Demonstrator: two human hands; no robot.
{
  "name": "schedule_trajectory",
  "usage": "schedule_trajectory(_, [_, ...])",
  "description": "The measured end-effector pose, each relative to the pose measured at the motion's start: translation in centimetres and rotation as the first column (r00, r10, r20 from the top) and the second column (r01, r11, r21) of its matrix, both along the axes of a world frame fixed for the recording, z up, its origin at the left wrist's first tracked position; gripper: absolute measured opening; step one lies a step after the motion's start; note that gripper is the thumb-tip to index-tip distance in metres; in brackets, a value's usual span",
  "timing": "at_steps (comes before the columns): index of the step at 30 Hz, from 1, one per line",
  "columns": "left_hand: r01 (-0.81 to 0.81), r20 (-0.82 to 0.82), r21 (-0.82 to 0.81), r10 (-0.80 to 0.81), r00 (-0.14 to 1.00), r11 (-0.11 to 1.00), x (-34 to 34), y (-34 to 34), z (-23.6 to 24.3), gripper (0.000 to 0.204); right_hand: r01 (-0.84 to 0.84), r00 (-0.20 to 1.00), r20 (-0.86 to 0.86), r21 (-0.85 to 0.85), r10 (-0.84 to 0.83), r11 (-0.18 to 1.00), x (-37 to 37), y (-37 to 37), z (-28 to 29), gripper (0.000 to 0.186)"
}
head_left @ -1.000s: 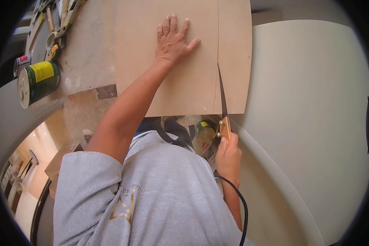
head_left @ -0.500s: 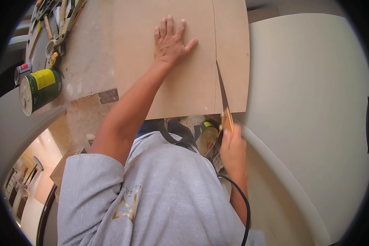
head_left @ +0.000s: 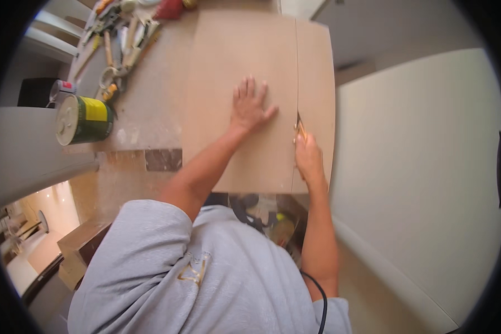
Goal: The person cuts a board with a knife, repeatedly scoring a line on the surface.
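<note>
A pale wooden board (head_left: 228, 61) lies in front of me, with a thin dark line running lengthwise near its right edge. My left hand (head_left: 251, 107) rests flat on the board, fingers spread, to the left of that line. In my right hand (head_left: 309, 157) is the handle of a handsaw (head_left: 301, 129), with my fingers wrapped round it. The saw sits at the line; only a short piece of dark blade shows ahead of the handle, and the rest is hidden.
Left of the board, a worktable (head_left: 150, 117) carries a heap of hand tools (head_left: 117, 50) and a green and yellow can (head_left: 86, 119) on its side. A large pale panel (head_left: 417, 167) stands at the right. A dark cable (head_left: 321, 303) hangs by my right arm.
My right hand has pushed the saw forward along the line, from the board's near edge to over the board. My left hand stays flat on the board. The whole view has shifted.
</note>
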State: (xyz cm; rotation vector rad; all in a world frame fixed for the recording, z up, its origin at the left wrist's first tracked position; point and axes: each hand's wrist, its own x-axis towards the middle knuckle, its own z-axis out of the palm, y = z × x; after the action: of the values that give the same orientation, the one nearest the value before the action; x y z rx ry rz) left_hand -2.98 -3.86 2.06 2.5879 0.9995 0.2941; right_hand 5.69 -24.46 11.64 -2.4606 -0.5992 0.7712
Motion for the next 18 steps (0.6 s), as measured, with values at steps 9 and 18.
schedule_trajectory(9, [-0.035, -0.02, -0.034, 0.035, 0.999, 0.999, -0.7, 0.6, 0.3, 0.092, 0.325, 0.874, 0.394, -0.037, -0.285, 0.945, -0.6, -15.6, -4.6, 0.039])
schedule_trajectory(18, [0.008, 0.014, -0.138, -0.006, 1.0, 0.99, -0.9, 0.5, 0.7, 0.092, 0.139, 0.951, 0.238, 0.249, -0.2, 0.958, -1.4, -7.8, 0.1, 0.034])
